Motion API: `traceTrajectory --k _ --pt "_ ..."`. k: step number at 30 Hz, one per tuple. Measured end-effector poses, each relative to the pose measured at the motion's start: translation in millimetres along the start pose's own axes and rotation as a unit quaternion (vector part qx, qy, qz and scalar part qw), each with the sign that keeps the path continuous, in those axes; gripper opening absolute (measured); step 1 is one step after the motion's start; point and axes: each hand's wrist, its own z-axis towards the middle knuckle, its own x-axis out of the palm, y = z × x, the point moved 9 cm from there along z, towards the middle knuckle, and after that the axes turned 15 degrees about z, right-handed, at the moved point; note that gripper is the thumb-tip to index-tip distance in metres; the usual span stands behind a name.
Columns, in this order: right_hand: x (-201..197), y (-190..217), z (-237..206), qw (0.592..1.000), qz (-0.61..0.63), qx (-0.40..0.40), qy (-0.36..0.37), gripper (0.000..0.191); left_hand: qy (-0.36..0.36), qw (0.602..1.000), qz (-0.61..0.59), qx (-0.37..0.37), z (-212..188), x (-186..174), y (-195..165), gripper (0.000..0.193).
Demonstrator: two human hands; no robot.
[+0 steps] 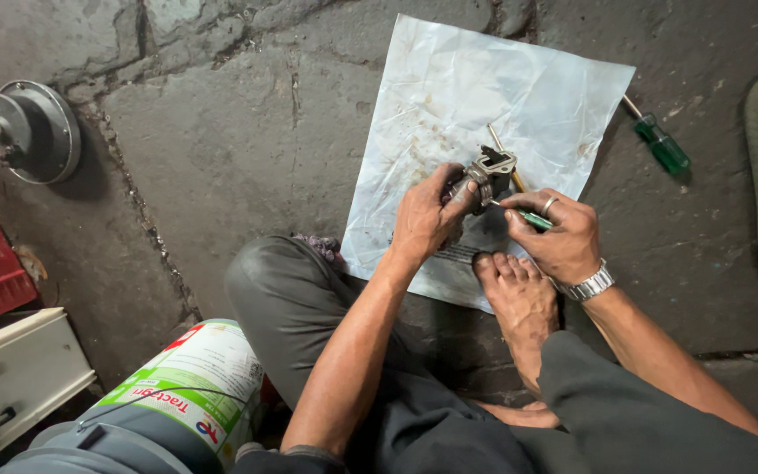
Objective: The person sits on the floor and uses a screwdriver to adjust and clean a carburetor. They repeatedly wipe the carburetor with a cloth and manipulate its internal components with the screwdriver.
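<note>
Down close, the white-and-green canister (190, 382) sits by the knee. Moving right: left hand (427, 219) is wrapped tight around a grimy metal part (487, 174), held above the plastic sheet (449, 96). It looks rigid, hefty and oily, best gripped by its body. Right hand (559, 237) pinches a small green screwdriver (530, 218), tip at the part.

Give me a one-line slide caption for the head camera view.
Left hand grips a grey metal part while right hand works a green-handled screwdriver over white plastic sheet.

Bare floor (221, 149) left (screwdriver (660, 145) lies right).
</note>
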Motion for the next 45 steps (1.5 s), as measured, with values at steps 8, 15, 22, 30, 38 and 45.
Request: traceTrajectory --k 8,15,22,30,38,45 --pt "19.4 27.7 -17.1 0.982 -0.163 -0.093 -0.015 0.021 -0.027 0.999 0.034 0.008 0.6 4.0 4.1 0.039" --pt "26.5 37.5 -20.0 0.973 -0.185 -0.136 -0.036 0.022 -0.026 0.998 0.056 0.001 1.4 8.1 3.4 0.041" --pt "29.9 35.7 -5.6 0.971 -0.194 -0.138 -0.033 0.022 -0.016 0.999 0.046 -0.009 1.5 8.0 5.5 0.043" --pt "24.5 37.7 -15.3 0.969 -0.209 -0.131 -0.021 0.023 -0.021 0.997 0.067 0.014 -1.4 12.1 3.1 0.042" --pt "21.1 36.3 -21.5 0.976 -0.188 -0.105 -0.022 0.020 -0.020 0.997 0.068 0.010 -0.3 12.5 4.4 0.043" --pt "3.9 26.2 -16.1 0.993 -0.085 -0.047 -0.062 0.022 -0.016 0.997 0.070 0.002 -0.4 11.5 4.3 0.042"
